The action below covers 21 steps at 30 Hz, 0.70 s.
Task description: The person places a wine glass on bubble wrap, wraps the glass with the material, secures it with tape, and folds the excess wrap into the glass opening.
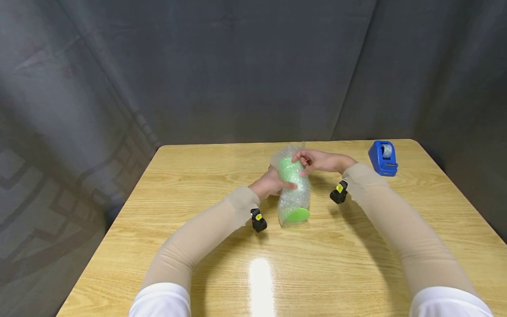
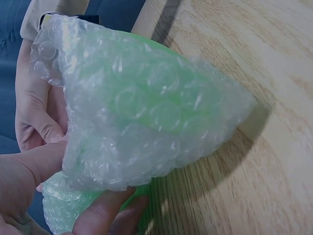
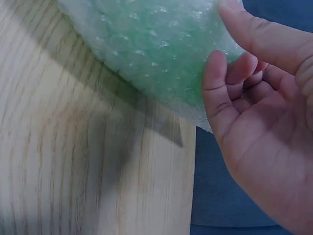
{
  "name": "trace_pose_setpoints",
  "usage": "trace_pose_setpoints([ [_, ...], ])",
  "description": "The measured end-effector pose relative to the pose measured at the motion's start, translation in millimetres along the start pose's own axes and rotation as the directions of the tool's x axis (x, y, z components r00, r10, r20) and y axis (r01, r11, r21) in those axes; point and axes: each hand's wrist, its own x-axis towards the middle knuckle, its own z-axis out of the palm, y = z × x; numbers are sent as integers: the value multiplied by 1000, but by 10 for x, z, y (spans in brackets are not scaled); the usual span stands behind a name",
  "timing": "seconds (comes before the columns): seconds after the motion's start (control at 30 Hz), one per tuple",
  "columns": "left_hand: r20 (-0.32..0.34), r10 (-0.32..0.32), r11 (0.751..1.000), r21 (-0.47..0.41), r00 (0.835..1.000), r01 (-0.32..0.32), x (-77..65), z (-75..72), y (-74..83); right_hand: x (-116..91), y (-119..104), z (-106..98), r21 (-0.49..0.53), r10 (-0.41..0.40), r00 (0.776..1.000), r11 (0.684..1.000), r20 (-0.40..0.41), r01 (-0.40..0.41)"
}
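A bright green object (image 1: 298,215) with a flat round end lies wrapped in clear bubble wrap (image 1: 294,193) on the table. Its upper part shows pale green through the bubbles, and its exact kind is hidden by the wrap. From the left side, my left hand (image 1: 273,181) grips the bundle, thumb across the top and fingers underneath. My right hand (image 1: 318,161) is at the bundle's far right side, holding the bubble wrap (image 3: 161,54) between thumb and bent fingers. The wrap's loose far end stands out past the green object in the left wrist view.
A blue tape dispenser (image 1: 383,158) with a roll of clear tape stands at the back right of the wooden table (image 1: 222,163). Dark grey curtains (image 1: 245,70) hang behind and beside the table.
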Motion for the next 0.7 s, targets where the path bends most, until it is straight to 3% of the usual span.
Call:
trace_pose_setpoints([
  [0.33,-10,-8,1000,20,1000,8,-1,-6,-15,11,-17,-20,34,29,998,999,62,-32],
  [0.57,-3,5,1000,8,1000,-5,9,-20,-13,32,-6,-6,28,4,1000,1000,17,-4],
  [0.7,-11,-8,1000,10,1000,8,7,-21,-18,11,-10,30,32,32,999,999,-11,-32],
])
